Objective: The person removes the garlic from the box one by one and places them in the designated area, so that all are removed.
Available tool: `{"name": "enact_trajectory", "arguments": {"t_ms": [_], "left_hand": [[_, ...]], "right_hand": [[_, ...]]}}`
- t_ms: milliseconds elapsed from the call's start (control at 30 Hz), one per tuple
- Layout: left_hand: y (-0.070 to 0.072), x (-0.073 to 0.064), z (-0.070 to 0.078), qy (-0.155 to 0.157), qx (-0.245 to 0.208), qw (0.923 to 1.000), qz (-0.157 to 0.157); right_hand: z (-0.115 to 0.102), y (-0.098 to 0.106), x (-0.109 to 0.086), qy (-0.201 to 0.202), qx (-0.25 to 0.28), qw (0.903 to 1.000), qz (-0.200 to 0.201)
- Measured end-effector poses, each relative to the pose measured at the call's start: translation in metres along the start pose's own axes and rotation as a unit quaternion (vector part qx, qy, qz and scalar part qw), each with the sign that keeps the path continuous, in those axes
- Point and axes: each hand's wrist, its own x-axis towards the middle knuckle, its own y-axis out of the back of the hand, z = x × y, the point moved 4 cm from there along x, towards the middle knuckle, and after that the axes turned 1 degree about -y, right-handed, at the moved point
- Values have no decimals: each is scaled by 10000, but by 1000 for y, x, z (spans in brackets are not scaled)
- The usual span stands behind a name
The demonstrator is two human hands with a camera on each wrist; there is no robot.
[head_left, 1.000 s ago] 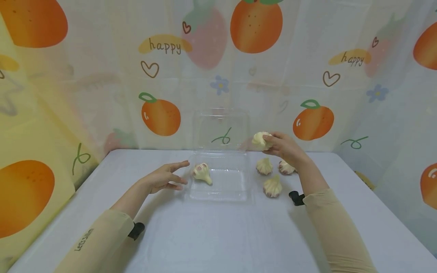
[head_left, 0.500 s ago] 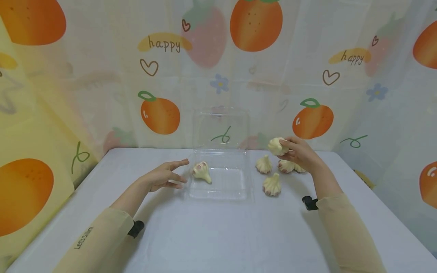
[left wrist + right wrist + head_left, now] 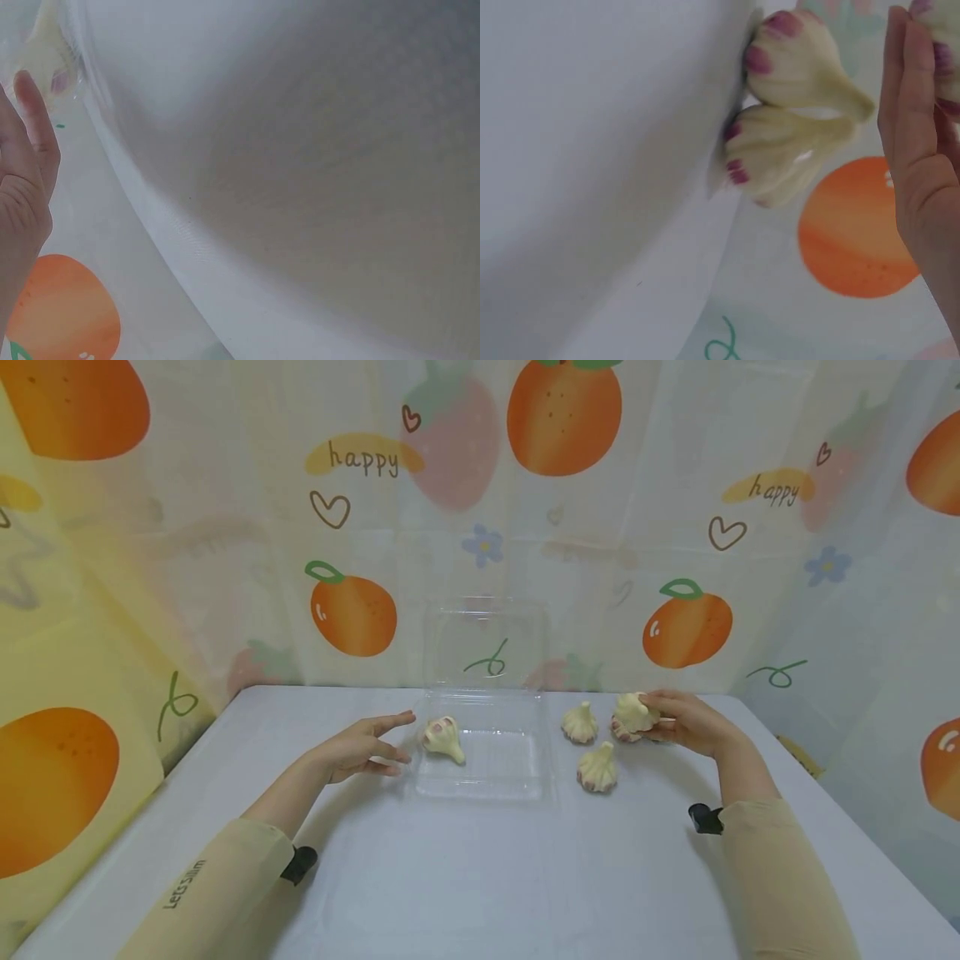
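Observation:
My right hand [image 3: 693, 724] holds a pale garlic bulb [image 3: 637, 710] between thumb and fingers, low over the table at the right. The held bulb overlaps another garlic bulb there. In the right wrist view, two purple-tipped bulbs [image 3: 791, 60] stand side by side next to that hand; part of the held bulb [image 3: 946, 56] shows at the edge. My left hand [image 3: 365, 750] is spread, fingertips right at the left wall of a clear plastic clamshell box [image 3: 480, 791]. Inside the box, at its left, a garlic bulb [image 3: 444, 739] lies on its side, stem toward the front.
The box's clear lid [image 3: 486, 606] stands raised against the patterned curtain [image 3: 480, 485] at the back. Two more garlic bulbs sit right of the box, one farther back [image 3: 580, 723] and one nearer [image 3: 597, 768]. A white cloth covers the table [image 3: 480, 877].
My right hand has carried its garlic bulb rightward and down, away from the box's lid to the bulbs at the right. My left hand has stayed at the box's side.

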Motion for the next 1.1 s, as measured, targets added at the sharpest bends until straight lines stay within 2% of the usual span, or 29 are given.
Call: {"name": "enact_trajectory", "arguments": {"t_ms": [200,367,533,700,1100], "left_hand": [[0,0,-1,-7,-9,10000,-13],[1,1,-2,-1,-3,10000,-11],[1,1,-4,23,19,10000,19],[2,-1,-4,34,24,10000,35],[1,-2,-3,40,-46,10000,59]], "right_hand": [[18,5,0,-447,-167,9984,-309],[32,8,-1,-767,-520,9947,-452],[41,7,-2,-885,-778,9909,-651],[45,3,-2,-962,-801,9893,-754],[51,7,-5,-1052,-715,9898,-645]]}}
